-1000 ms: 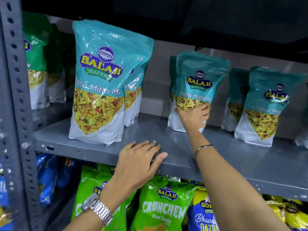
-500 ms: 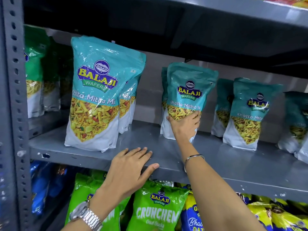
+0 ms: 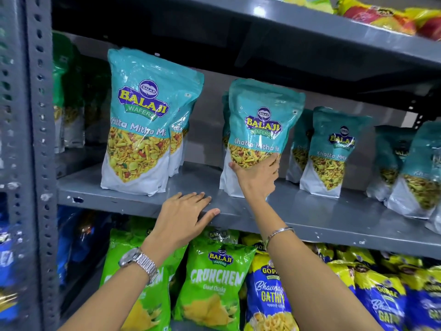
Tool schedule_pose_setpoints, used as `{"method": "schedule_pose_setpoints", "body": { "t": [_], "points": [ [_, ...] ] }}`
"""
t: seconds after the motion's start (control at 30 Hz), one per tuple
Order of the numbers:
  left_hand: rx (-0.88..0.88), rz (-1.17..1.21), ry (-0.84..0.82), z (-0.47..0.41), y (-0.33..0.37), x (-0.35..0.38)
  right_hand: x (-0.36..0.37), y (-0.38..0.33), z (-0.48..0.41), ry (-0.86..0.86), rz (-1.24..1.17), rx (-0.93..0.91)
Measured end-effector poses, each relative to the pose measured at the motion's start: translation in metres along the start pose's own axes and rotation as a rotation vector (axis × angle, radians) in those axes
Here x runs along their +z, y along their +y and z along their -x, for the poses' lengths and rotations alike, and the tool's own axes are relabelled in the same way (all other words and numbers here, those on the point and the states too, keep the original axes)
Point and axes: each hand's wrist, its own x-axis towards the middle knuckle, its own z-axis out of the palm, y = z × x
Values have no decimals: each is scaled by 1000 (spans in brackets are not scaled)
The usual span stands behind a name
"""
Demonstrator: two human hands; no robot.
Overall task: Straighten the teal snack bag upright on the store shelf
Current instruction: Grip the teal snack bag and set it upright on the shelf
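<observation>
A teal Balaji snack bag (image 3: pixel 262 120) stands on the grey metal shelf (image 3: pixel 310 223), its top leaning slightly to the right. My right hand (image 3: pixel 256 177) grips its lower front, thumb on the left edge and fingers spread over the printed snack picture. Another teal bag stands close behind it, mostly hidden. My left hand (image 3: pixel 185 218) lies flat on the shelf's front edge with fingers apart, holding nothing, to the left of and below that bag.
A bigger-looking teal bag (image 3: pixel 143 120) stands at the shelf's left, more teal bags (image 3: pixel 331 151) to the right. Green and blue snack bags (image 3: pixel 214 283) fill the shelf below. A perforated steel upright (image 3: pixel 40 139) rises at left. Another shelf (image 3: pixel 310 22) sits overhead.
The view has shifted so the shelf sits lower and left in frame. My right hand stays on the same teal bag, which now sits a bit nearer the shelf front. My left hand stays put.
</observation>
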Motion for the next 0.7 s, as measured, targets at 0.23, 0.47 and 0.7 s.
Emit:
{"method": "schedule_pose_setpoints", "body": {
  "t": [0.23,0.47,0.7],
  "points": [
    [-4,0,-21,1,0,-1,-22,-1,22,36,46,-14],
    [17,-33,-16,2,0,-4,-34,-5,38,59,80,-11],
    [28,-32,-8,2,1,-4,-41,-6,45,74,98,-20]
  ]
}}
